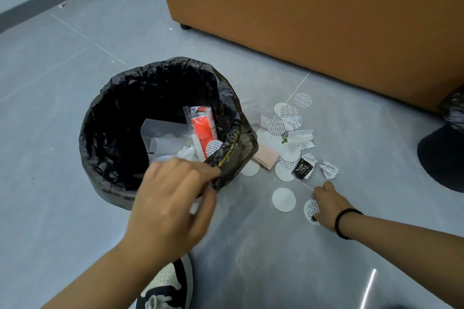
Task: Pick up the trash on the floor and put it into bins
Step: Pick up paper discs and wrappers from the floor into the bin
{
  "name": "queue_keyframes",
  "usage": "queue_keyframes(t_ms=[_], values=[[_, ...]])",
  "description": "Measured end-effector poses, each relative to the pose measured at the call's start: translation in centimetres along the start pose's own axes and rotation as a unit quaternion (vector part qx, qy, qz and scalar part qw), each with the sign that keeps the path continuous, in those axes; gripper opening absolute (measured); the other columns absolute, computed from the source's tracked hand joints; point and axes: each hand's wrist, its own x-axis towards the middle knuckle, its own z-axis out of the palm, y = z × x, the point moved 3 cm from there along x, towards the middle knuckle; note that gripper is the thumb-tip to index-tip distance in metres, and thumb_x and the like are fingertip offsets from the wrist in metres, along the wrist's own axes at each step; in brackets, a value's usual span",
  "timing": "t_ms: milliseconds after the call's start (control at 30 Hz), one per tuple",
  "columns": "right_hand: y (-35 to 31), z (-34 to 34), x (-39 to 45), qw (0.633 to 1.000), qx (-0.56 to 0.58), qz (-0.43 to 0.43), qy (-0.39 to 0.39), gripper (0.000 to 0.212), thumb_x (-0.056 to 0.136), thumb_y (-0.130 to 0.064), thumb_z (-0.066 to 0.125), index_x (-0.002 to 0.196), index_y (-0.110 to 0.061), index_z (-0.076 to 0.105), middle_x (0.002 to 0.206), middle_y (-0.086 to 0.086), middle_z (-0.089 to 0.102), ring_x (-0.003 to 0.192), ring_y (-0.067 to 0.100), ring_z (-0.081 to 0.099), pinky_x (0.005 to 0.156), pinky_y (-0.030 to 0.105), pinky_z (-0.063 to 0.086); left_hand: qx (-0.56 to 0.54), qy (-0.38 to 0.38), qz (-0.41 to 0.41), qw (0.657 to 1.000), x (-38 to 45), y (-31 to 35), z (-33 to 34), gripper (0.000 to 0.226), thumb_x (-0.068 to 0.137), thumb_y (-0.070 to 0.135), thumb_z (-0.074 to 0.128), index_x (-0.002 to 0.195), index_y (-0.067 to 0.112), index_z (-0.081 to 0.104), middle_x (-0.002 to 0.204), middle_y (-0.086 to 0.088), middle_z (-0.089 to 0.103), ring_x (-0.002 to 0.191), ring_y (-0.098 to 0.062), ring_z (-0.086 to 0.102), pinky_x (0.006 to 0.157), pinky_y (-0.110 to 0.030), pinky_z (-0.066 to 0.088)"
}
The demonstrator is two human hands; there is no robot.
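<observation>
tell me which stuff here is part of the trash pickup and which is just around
Part of the job:
- bin with black liner, left hand gripping its rim
- printed disc pinched by right hand
- plain white disc on the floor
- crumpled paper
- black wrapper

Just around:
- brown cabinet
- shoe
- bead bracelet

Left hand [173, 198], back toward the camera, fingers curled and pinching at far right of the hand; forearm entering from the near left. Right hand [326, 204] reaches in from the near right, fingers curled down in a pinch; a black beaded bracelet [345, 223] circles its wrist.
</observation>
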Motion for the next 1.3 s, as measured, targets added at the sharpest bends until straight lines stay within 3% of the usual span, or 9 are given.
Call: queue_keyframes(t_ms=[200,367,467,600,733,833,933,1067,1300], values=[[0.5,-0.8,-0.2,0.999,-0.042,-0.014,-0.009,0.044,0.076,-0.035,0.072,0.097,-0.018,0.038,0.118,0.006,0.043,0.111,0.025,0.047,0.082,0.031,0.045,-0.01,-0.115,0.145,0.983,-0.5,3.5,3.4,0.018,0.085,0.013,0.057,0.098,0.011,0.07,0.105,0.0,0.067,0.089,-0.024,0.061,0.071,-0.041,0.043],[-0.7,-1.3,-0.1,0.999,0.023,-0.039,-0.022,0.028,0.081,-0.023,0.064,0.097,-0.021,0.041,0.112,0.006,0.059,0.097,0.025,0.058,0.074,0.031,0.047,0.069,-0.282,0.14,0.947,0.7,1.9,8.4,0.031,0.075,0.017,0.058,0.106,0.012,0.062,0.106,-0.005,0.062,0.087,-0.026,0.058,0.071,-0.037,0.046],[-2.0,-1.6,0.1,0.994,0.089,-0.056,-0.015,0.036,0.083,-0.021,0.063,0.115,-0.022,0.046,0.114,0.008,0.059,0.098,0.026,0.058,0.079,0.033,0.05,0.14,-0.393,0.114,0.902,1.7,1.1,10.2,0.035,0.083,0.017,0.049,0.118,0.011,0.05,0.114,-0.009,0.053,0.099,-0.028,0.051,0.086,-0.039,0.044],[-4.0,-1.6,0.9,0.988,0.109,-0.097,-0.046,0.068,0.085,-0.021,0.064,0.142,-0.027,0.027,0.133,0.01,0.048,0.115,0.028,0.053,0.092,0.034,0.046,0.325,-0.497,0.112,0.797,2.9,1.0,12.5,0.052,0.091,0.022,0.049,0.136,0.003,0.029,0.128,-0.018,0.041,0.113,-0.034,0.045,0.093,-0.045,0.037],[-5.5,-1.1,1.4,0.99,0.049,-0.116,-0.07,0.074,0.087,-0.02,0.062,0.146,-0.026,0.018,0.135,0.012,0.047,0.117,0.03,0.051,0.089,0.031,0.043,0.347,-0.577,0.063,0.737,3.8,0.4,15.5,0.052,0.09,0.021,0.056,0.136,0.007,0.036,0.13,-0.012,0.047,0.114,-0.032,0.053,0.091,-0.047,0.047],[-5.8,-0.3,1.6,0.99,0.063,-0.102,-0.07,0.064,0.087,-0.019,0.061,0.141,-0.026,0.027,0.129,0.013,0.051,0.112,0.031,0.055,0.087,0.034,0.047,0.286,-0.576,0.0,0.766,5.0,-0.7,18.3,0.047,0.091,0.022,0.054,0.134,0.009,0.039,0.129,-0.011,0.045,0.111,-0.03,0.054,0.086,-0.04,0.05],[-5.1,1.0,1.0,0.99,0.075,-0.09,-0.073,0.042,0.088,-0.017,0.057,0.125,-0.021,0.039,0.118,0.013,0.055,0.099,0.031,0.059,0.078,0.036,0.05,0.211,-0.569,-0.013,0.795,5.6,-1.3,20.4,0.053,0.089,0.018,0.055,0.137,0.009,0.035,0.143,-0.017,0.03,0.115,-0.032,0.051,0.085,-0.039,0.047],[-4.0,1.6,0.5,0.993,0.071,-0.08,-0.05,0.025,0.089,-0.018,0.057,0.112,-0.015,0.046,0.113,0.009,0.056,0.096,0.027,0.059,0.078,0.034,0.05,0.203,-0.588,0.051,0.782,5.0,-1.7,21.6,0.06,0.09,0.014,0.053,0.144,0.006,0.027,0.159,-0.019,-0.009,0.125,-0.036,0.045,0.089,-0.042,0.047],[-1.9,1.8,0.1,0.99,0.052,-0.13,0.028,0.014,0.083,-0.013,0.061,0.095,-0.017,0.053,0.112,0.0,0.04,0.095,0.022,0.051,0.077,0.038,0.052,0.203,-0.576,0.052,0.79,3.8,-2.9,22.7,0.068,0.09,0.018,0.054,0.149,0.017,0.021,0.159,-0.012,-0.018,0.119,-0.032,0.051,0.075,-0.034,0.051]])
